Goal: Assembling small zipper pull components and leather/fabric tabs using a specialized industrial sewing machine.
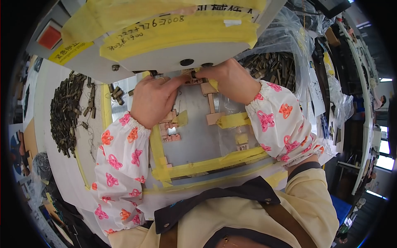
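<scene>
- A small dark piece (pixel 193 75) is toward the surface's (pixel 192 140) far edge.
- My right hand (pixel 231 82) touches it; my left hand (pixel 153 101) is just beside.
- Whether either grasps, I cannot tell.

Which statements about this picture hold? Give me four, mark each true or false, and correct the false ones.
1. The left hand and right hand are both at the near edge of the machine. True.
2. The red square is at the machine's right end. False: it is at the left end.
3. A dark pile lies left of the left hand. True.
4. The sleeves are plain. False: they carry pink and orange shapes.
</scene>
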The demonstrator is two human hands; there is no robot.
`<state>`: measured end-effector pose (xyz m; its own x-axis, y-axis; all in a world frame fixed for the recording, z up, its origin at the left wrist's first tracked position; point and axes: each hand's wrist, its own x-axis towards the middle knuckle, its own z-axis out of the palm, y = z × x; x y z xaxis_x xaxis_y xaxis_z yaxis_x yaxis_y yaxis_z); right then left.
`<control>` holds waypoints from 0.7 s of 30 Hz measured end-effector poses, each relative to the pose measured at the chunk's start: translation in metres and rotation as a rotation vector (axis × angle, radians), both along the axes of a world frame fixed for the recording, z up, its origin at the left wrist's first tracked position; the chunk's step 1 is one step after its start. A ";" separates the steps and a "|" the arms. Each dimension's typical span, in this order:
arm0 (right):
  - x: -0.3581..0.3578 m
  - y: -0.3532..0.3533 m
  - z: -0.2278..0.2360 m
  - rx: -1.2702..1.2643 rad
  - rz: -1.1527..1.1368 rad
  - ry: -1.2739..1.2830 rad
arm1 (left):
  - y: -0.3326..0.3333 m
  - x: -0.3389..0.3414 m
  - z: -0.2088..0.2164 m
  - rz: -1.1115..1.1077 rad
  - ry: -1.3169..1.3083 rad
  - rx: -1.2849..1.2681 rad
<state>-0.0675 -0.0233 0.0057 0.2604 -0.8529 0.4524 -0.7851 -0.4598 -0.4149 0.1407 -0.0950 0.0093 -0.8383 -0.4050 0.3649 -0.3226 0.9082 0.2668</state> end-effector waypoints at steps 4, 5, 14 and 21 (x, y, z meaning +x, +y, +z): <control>-0.002 0.000 -0.002 -0.012 -0.018 -0.011 | 0.002 -0.005 0.006 -0.012 -0.064 -0.043; -0.002 0.001 -0.002 -0.026 -0.029 -0.022 | 0.001 -0.006 0.005 -0.011 -0.080 -0.065; 0.001 0.001 0.008 -0.073 -0.051 0.280 | -0.001 -0.003 -0.001 0.055 0.010 -0.010; 0.000 0.001 0.011 -0.121 -0.085 0.354 | -0.004 -0.002 0.001 0.080 0.037 0.001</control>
